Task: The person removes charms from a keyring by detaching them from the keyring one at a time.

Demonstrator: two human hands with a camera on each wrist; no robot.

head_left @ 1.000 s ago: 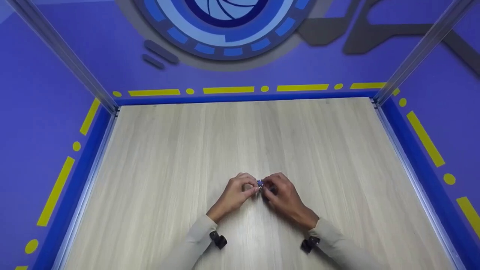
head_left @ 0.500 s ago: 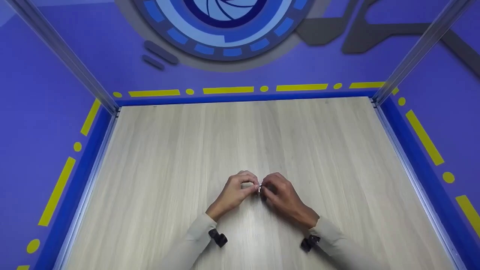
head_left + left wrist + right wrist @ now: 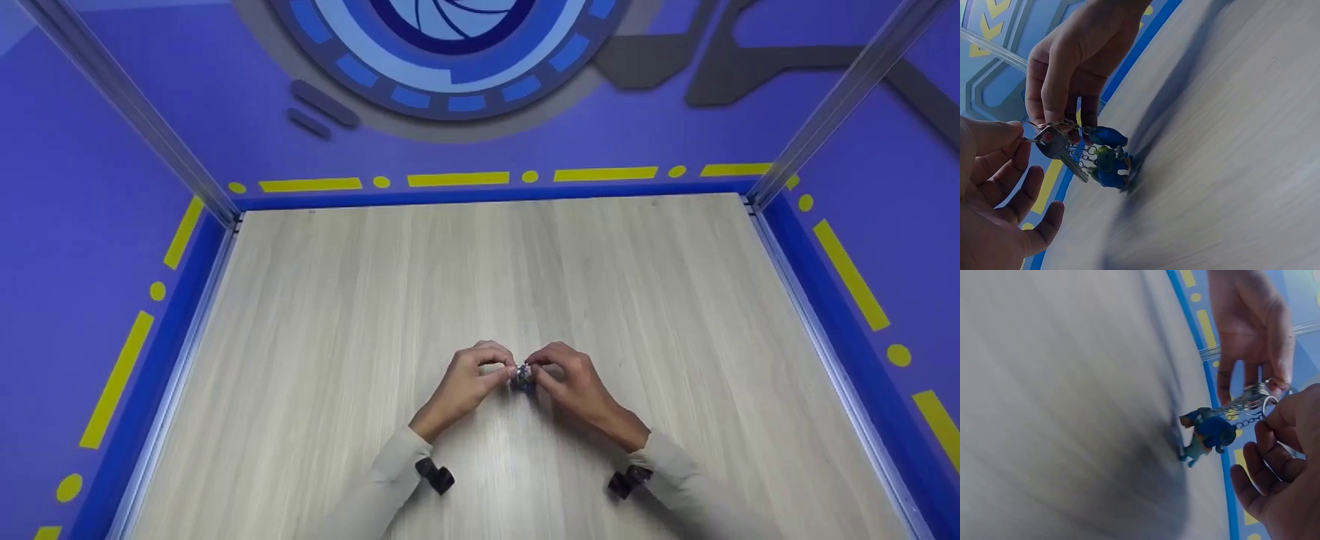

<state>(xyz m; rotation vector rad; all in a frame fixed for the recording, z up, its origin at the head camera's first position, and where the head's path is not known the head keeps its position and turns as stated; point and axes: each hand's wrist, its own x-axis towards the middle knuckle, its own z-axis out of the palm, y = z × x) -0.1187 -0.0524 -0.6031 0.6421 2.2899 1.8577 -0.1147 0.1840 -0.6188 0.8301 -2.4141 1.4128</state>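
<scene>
My left hand (image 3: pixel 474 375) and right hand (image 3: pixel 574 386) meet fingertip to fingertip low over the table. Between them hangs a keychain (image 3: pixel 523 377). In the left wrist view, my left thumb and forefinger pinch the edge of a metal split ring (image 3: pixel 1028 139), with the other left fingers loosely bent. A silver key (image 3: pixel 1054 144) hangs beside the ring. From the other side, my right fingers pinch the ring too, as the right wrist view shows. Short chains (image 3: pixel 1246 422) lead down to small blue figure charms (image 3: pixel 1216 432), which dangle close over the tabletop.
The pale wood table (image 3: pixel 375 300) spreads around both hands. Blue-purple walls (image 3: pixel 187 135) with yellow dashes and metal corner posts (image 3: pixel 135 112) bound it at the back and sides. Small black wrist cameras (image 3: pixel 435 476) sit by the sleeves.
My right hand has shifted slightly right and its fingers look less bunched. More of the keychain shows between the fingertips, its charms hanging lower. My left hand stays nearly still.
</scene>
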